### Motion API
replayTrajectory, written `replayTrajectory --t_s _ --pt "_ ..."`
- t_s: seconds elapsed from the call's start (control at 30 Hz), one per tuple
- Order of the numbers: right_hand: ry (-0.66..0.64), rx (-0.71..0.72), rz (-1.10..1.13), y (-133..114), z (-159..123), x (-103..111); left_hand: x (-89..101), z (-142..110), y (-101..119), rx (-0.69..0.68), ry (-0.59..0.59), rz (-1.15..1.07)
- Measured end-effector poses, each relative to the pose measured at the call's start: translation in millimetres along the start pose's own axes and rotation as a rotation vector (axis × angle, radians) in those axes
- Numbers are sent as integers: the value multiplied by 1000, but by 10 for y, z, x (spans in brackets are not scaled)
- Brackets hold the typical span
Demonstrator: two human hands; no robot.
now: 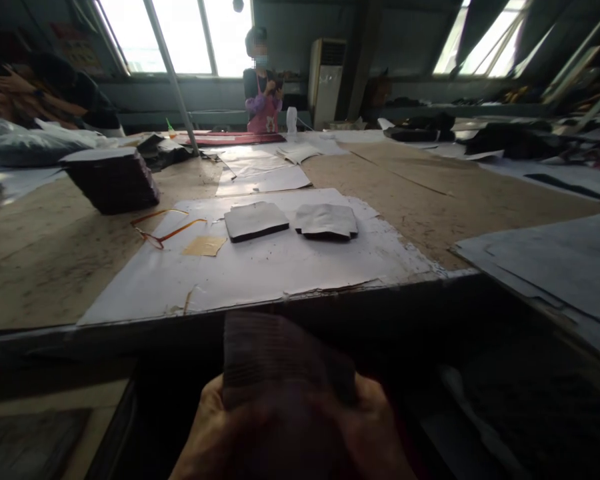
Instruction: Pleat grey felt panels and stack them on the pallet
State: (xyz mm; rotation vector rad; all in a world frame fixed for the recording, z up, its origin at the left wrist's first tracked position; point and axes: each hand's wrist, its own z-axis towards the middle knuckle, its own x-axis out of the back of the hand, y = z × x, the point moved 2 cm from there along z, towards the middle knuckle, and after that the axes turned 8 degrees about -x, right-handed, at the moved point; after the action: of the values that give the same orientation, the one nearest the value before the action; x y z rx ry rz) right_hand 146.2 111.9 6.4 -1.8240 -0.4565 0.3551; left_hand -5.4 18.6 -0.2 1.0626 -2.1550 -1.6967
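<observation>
A stack of thin dark sheets (275, 360), perhaps leather or cloth, is held low in front of the table edge. Its fanned layers show as fine lines, and its lower part is in shadow. My left hand (210, 420) is closed round the stack's left side. On the other side, my right hand (373, 420) grips it, slightly blurred. Beyond the edge, two small piles of pale-topped pieces, the left pile (257, 220) and the right pile (327, 220), lie side by side on a white sheet (280, 273).
Orange-framed glasses (167, 233) and a tan square (205, 246) lie left of the piles. A tall dark stack (113, 180) stands farther left. Large grey sheets (555, 260) cover the right side. One person (263, 100) stands across the table, another (65, 90) at far left.
</observation>
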Motion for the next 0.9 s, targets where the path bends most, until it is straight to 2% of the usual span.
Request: replayTrajectory --t_s 0.07,0.13,0.23,0.33,0.4,0.47,0.57,0.67,0.73,0.77,0.9 --pt "-134 -298 187 -7 110 -10 -20 -1 20 45 39 -30" --pt "-225 -379 296 -20 179 -12 -7 23 18 90 57 -54" --pt "-226 -325 227 7 201 -14 61 77 -6 125 81 -83" --pt "-124 -246 91 25 203 -41 122 118 29 106 95 -50" --pt "-76 -159 16 -59 246 -72 121 155 141 82 75 -15" --pt "-53 -60 -76 -254 329 -105 79 225 342 55 46 10" --pt "22 102 -187 -686 508 -151 -29 423 754 -25 11 52" --pt "169 241 -329 -1052 762 -214 -116 746 1111 -197 7 224" --pt "236 216 -513 -1144 983 -266 -128 990 1227 -340 80 493" --pt "242 177 -578 -1146 1096 -287 -120 1103 1237 -369 131 590" --pt "194 86 -662 -1057 1404 -318 -49 1388 1140 -381 224 780"
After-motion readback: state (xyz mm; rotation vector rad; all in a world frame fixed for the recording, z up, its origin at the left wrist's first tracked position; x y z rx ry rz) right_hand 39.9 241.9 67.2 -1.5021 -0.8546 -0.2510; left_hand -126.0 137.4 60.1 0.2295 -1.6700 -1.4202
